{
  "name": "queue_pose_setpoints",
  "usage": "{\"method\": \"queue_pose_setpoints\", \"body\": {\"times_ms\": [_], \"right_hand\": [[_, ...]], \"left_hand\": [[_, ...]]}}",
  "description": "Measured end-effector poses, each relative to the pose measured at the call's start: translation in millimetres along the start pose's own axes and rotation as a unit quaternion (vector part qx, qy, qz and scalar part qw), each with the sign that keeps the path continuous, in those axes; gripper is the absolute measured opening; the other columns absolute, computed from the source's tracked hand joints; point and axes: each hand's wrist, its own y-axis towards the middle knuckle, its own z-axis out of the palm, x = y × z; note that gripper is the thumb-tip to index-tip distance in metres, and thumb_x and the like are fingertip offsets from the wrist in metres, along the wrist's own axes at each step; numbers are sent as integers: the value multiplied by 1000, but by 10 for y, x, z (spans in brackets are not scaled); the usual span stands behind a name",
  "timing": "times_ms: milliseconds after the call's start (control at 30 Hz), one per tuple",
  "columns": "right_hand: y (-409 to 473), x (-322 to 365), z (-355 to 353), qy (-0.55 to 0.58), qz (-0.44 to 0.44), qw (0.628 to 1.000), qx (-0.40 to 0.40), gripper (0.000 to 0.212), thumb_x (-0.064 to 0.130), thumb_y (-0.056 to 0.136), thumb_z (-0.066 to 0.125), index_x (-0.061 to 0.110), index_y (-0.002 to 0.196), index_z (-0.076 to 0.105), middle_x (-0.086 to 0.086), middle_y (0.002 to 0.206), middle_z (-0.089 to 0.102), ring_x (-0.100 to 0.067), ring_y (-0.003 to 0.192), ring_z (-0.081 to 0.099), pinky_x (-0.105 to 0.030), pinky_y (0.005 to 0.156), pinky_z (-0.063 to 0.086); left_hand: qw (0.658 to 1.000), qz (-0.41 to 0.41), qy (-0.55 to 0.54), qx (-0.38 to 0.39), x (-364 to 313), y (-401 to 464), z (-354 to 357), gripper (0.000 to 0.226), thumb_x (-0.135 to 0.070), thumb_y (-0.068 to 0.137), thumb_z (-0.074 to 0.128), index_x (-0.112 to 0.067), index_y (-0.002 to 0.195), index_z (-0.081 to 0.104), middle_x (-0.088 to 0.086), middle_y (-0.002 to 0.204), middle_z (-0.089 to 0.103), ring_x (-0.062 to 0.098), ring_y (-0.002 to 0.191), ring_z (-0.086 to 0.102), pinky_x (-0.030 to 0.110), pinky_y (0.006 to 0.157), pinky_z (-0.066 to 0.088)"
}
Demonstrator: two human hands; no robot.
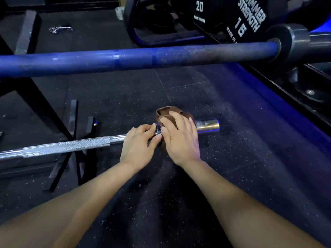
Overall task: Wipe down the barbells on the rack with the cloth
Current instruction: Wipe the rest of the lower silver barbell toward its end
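Left hand (pixel 138 142) gripping chrome barbell (pixel 66 145), right hand (pixel 179 136) wrapping brown cloth (pixel 162 113) round its sleeve, blue barbell (pixel 136 58) above

brown cloth (pixel 162 113) bunched around chrome barbell (pixel 71 145)

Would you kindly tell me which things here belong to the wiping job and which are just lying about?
Job: brown cloth, chrome barbell, blue barbell, left hand, right hand.
Lying about: weight plates, metal clip on the floor.
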Motion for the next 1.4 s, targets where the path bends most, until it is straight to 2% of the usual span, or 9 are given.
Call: {"method": "queue_pose_setpoints", "body": {"times_ms": [67, 133, 433, 600, 733, 967, 1100, 1267, 1400], "right_hand": [[46, -98, -17, -26, 12, 999, -28, 40, 38, 92, 30, 28, 116, 62, -2, 128, 53, -24, 116, 49, -36, 112, 11], [85, -234, -63, -54, 42, 997, -32, 41, 38, 92, 30, 29, 114, 63, -2, 124, 54, -24, 113, 50, -36, 113, 12], [106, -360, -153, -59, 136, 987, -59, 30, 28, 98, 41, 26, 119, 61, -1, 136, 45, -21, 128, 37, -37, 118, -1], [29, 146, 5, 26, 44, 999, -17, 43, 32, 90, 30, 29, 122, 60, 7, 139, 43, -14, 131, 32, -32, 114, -6], [-4, -79, 10, -2, -6, 999, -42, 37, 36, 92, 36, 28, 115, 65, -1, 130, 53, -23, 120, 48, -39, 113, 10], [55, -641, -267, -74, 85, 993, -46, 32, 29, 98, 41, 30, 125, 57, -3, 140, 39, -22, 131, 32, -39, 118, 1], [109, -675, -302, -85, 146, 985, -22, 32, 31, 100, 37, 35, 130, 49, -1, 143, 31, -25, 128, 30, -42, 110, 20], [89, -809, -455, -82, 226, 971, -8, 31, 25, 102, 34, 27, 132, 41, -12, 133, 32, -37, 107, 44, -44, 89, 43], [-72, -700, -545, -87, 211, 967, -117, 33, 24, 97, 48, 15, 129, 46, -16, 129, 42, -35, 105, 51, -44, 86, 46]], "left_hand": [[1000, -7, 11, -2, -39, -7, 2, 42, -36, 97, 43, -21, 135, 52, -6, 128, 53, 18, 117, 45, 18, 103, 13], [1000, -14, 18, 3, -68, -10, -3, 43, -36, 98, 41, -20, 138, 49, -6, 130, 52, 18, 121, 43, 24, 110, 11], [998, -53, 13, 28, -159, -5, -50, 44, -35, 100, 38, -19, 140, 45, -5, 136, 47, 18, 125, 39, 26, 113, 5], [997, -57, 32, 44, -169, 31, -67, 43, -36, 101, 35, -20, 140, 46, -3, 136, 46, 20, 124, 40, 28, 113, 8], [996, -68, 39, 50, -193, 38, -72, 44, -37, 101, 34, -20, 139, 46, -3, 136, 46, 21, 124, 40, 30, 114, 11], [992, -98, 49, 60, -290, 55, -73, 46, -34, 102, 28, -15, 142, 41, 2, 141, 43, 26, 126, 36, 32, 115, 12], [988, -117, 54, 84, -347, 145, -117, 46, -34, 103, 24, -11, 132, 53, 8, 139, 46, 31, 123, 38, 34, 109, 22], [982, -161, 22, 93, -337, 231, -135, 49, -38, 103, 22, -12, 115, 61, 13, 131, 49, 33, 120, 38, 37, 102, 28], [980, -178, -8, 89, -344, 265, -134, 47, -38, 102, 24, -11, 117, 61, 16, 128, 51, 34, 119, 38, 38, 100, 30]]}}
